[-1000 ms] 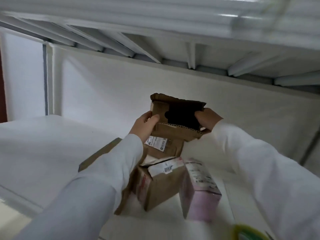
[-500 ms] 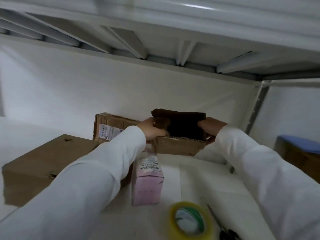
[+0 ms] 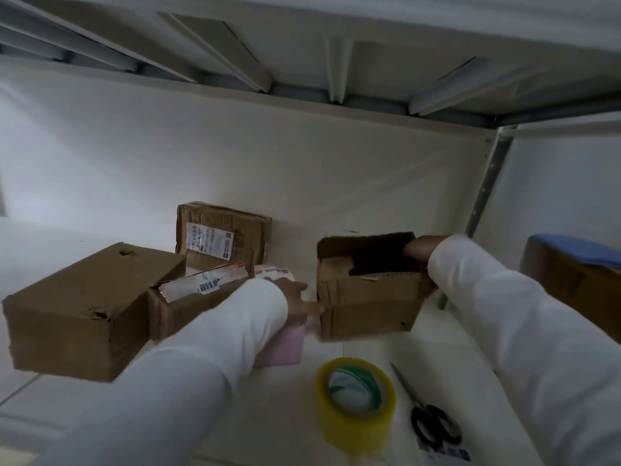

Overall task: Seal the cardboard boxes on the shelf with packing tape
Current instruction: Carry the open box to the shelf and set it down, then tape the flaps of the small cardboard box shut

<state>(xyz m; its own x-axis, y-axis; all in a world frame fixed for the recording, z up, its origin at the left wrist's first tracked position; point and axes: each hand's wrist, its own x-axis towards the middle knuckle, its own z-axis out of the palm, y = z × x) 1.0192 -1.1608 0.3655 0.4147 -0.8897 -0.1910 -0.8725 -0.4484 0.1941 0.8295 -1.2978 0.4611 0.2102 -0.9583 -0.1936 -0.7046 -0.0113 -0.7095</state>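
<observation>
Shelf (image 3: pixel 353 351), white, is carrying everything.

Big box (image 3: pixel 84 307) is sitting at the left edge, closed, skin torn in spots. Risk: tape bridging the tears and lifting.

Open box (image 3: pixel 366 304) is resting right of centre, well back from the front edge, top flaps not yet down. Right hand (image 3: pixel 421 250) is gripping its far right rim, fingers curled over the edge. Left hand (image 3: pixel 299 301) is touching its near left corner with straight fingertips, not pinching. Risk: with that light hold the box could be skating toward the back wall when the flaps are pressed.

Labelled box (image 3: pixel 223 235) is standing at the back; half-open box (image 3: pixel 191 297) is lying between it and the big box, flap gaping.

Pink box (image 3: pixel 285 344) is just beside the open box, mostly under the left sleeve; a sweep could be toppling it.

Tape (image 3: pixel 356 398) is standing on edge near the front edge, untouched; it could be rolling off.

Scissors (image 3: pixel 426 412) are lying just right of the tape, blades pointing back, near the right sleeve; that sleeve could be snagging them.
</observation>
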